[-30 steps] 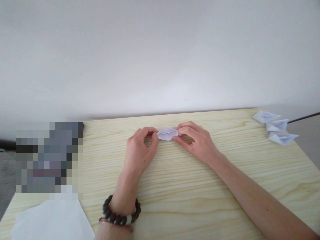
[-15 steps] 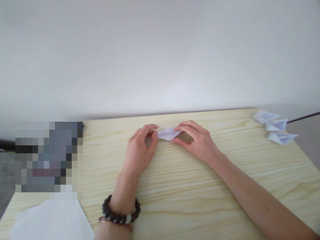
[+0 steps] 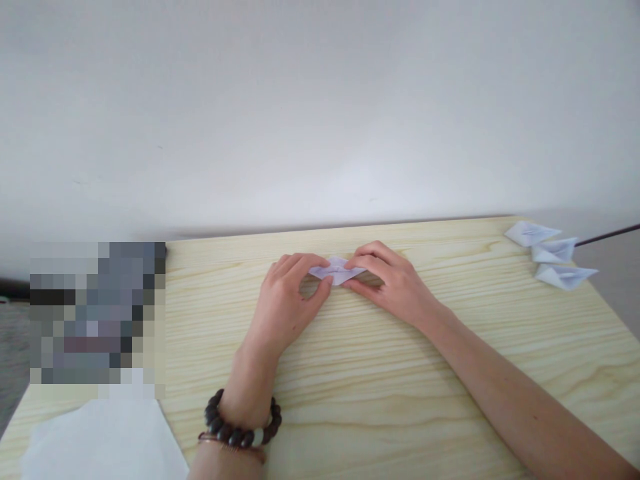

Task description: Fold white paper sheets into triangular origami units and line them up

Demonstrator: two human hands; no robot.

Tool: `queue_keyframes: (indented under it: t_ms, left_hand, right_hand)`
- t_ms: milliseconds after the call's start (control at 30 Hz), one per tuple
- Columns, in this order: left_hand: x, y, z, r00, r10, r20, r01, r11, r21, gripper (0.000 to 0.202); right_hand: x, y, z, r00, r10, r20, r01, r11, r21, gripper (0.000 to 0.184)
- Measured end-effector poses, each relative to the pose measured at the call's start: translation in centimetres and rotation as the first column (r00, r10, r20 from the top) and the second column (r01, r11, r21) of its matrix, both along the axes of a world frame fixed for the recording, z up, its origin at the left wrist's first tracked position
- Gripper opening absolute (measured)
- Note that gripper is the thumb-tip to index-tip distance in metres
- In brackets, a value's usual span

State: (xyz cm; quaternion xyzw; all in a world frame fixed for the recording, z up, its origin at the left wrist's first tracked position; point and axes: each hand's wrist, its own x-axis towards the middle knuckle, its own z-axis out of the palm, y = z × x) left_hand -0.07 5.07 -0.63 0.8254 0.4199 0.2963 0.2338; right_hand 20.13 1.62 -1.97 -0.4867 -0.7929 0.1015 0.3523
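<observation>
Between my hands, near the back of the table, is a small white paper boat [image 3: 338, 273], pointed at both ends with a crease along its middle. My left hand [image 3: 293, 290] has its thumb and fingers on the left part of the boat, thumb on the near side. The right end is pinched by my right hand [image 3: 395, 280], whose fingertips cover that tip. A beaded bracelet circles my left wrist. Off to the right, three folded white paper boats [image 3: 555, 251] stand close together at the table's edge.
A pale wood-grain table [image 3: 380, 400] reaches back to a plain wall [image 3: 320, 113]. White paper sheets [image 3: 105, 440] lie at the front left. Behind them is a pixelated dark object [image 3: 105, 300]. A thin dark rod [image 3: 607, 235] shows past the right edge.
My left hand has slid right, from the boat's left tip onto its left part near the middle. My right hand keeps its hold with little movement.
</observation>
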Motion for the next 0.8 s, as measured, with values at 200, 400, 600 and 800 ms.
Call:
queue_keyframes:
  t_ms: [200, 400, 600, 800]
  left_hand:
    - [0.1, -0.1, 0.1, 0.996, -0.022, -0.090, 0.024, 0.999, 0.020, 0.018]
    - [0.8, -0.5, 0.4, 0.977, 0.012, -0.211, -0.006, 1.000, 0.031, 0.024]
    - [1.1, -0.8, 0.3, 0.972, 0.054, -0.228, -0.047, 0.998, 0.036, 0.020]
    - [1.1, -0.8, 0.4, 0.973, 0.049, -0.225, -0.043, 0.998, 0.035, 0.018]
  right_hand:
    - [-0.3, -0.2, 0.5, 1.000, 0.016, -0.013, -0.016, 1.000, -0.020, 0.014]
    - [-0.6, -0.2, 0.6, 0.995, 0.002, 0.100, 0.002, 0.999, -0.038, 0.010]
    - [-0.8, -0.2, 0.4, 0.977, -0.043, 0.207, 0.060, 0.995, -0.075, 0.012]
    - [-0.7, -0.3, 0.4, 0.981, -0.039, 0.189, 0.054, 0.996, -0.075, 0.010]
